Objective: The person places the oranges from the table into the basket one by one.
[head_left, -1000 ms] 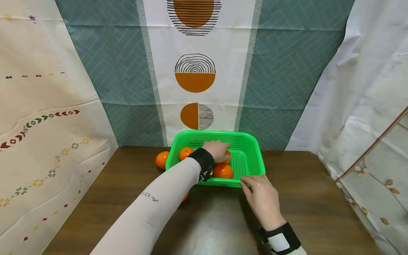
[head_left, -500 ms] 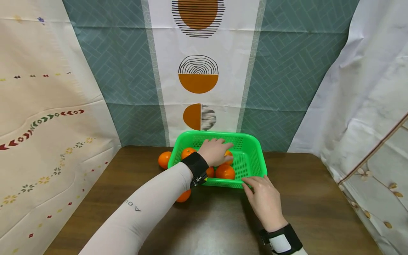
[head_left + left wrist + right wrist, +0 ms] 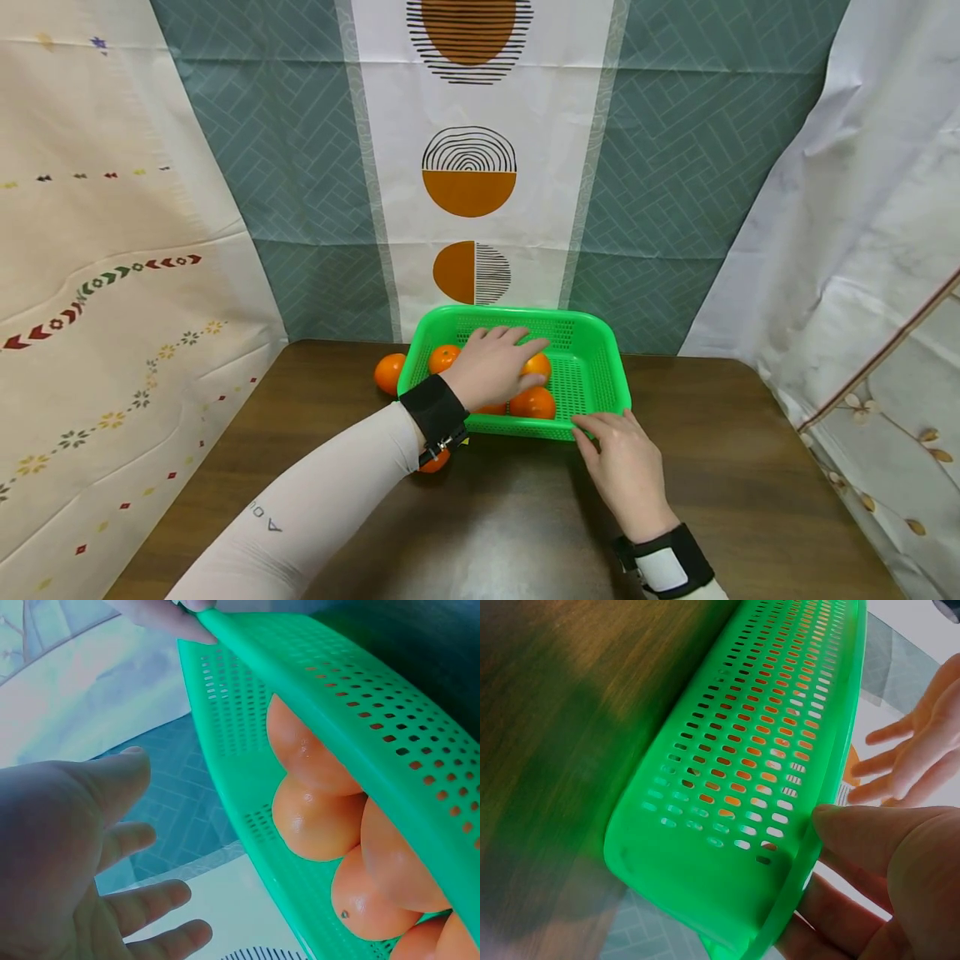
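Observation:
A green perforated basket (image 3: 600,367) stands at the back of the dark wooden table (image 3: 750,467). Several oranges (image 3: 532,402) lie in it, and the left wrist view shows them (image 3: 322,817) piled against the wall of the basket (image 3: 360,690). My left hand (image 3: 491,367) hovers over the basket, fingers spread, palm empty (image 3: 127,840). My right hand (image 3: 622,462) pinches the front right rim, thumb on the outside of the basket (image 3: 742,787) and fingers on the other side (image 3: 855,877).
One orange (image 3: 389,372) lies on the table left of the basket. Another orange (image 3: 435,460) sits half hidden under my left wrist. Patterned cloths hang behind and on both sides of the table.
My left hand has lifted off an orange in the basket and drawn back toward me with its fingers spread. The right hand stays at the rim.

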`<state>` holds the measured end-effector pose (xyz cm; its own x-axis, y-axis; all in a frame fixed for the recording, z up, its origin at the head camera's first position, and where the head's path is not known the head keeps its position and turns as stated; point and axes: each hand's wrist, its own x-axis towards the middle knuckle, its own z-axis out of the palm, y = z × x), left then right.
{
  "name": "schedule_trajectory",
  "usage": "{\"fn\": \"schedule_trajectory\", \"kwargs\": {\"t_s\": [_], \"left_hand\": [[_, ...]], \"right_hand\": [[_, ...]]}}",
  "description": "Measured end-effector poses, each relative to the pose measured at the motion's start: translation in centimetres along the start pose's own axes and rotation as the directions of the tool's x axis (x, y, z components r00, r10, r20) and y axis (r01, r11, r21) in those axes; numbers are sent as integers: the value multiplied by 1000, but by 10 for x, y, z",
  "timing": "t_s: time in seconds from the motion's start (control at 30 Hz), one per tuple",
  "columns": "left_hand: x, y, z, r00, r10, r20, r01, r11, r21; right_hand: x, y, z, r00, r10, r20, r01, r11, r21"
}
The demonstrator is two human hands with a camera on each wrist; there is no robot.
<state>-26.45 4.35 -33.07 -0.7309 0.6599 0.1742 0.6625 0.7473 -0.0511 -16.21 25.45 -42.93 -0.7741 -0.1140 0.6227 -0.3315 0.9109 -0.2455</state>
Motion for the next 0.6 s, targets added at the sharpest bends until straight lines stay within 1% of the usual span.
{"fn": "schedule_trajectory", "kwargs": {"t_s": [0.23,0.4,0.6], "left_hand": [[-19,-1,-8,997,37,-73,-34,998,48],[-30,-3,-9,991,63,-118,-54,996,77],[-43,-5,-11,981,88,-171,-76,994,79]], "right_hand": [[1,0,-1,1000,-1,-3,1,1000,-2],[1,0,-1,1000,-1,-3,1,1000,-2],[0,0,0,1000,-5,-6,5,1000,-2]]}}
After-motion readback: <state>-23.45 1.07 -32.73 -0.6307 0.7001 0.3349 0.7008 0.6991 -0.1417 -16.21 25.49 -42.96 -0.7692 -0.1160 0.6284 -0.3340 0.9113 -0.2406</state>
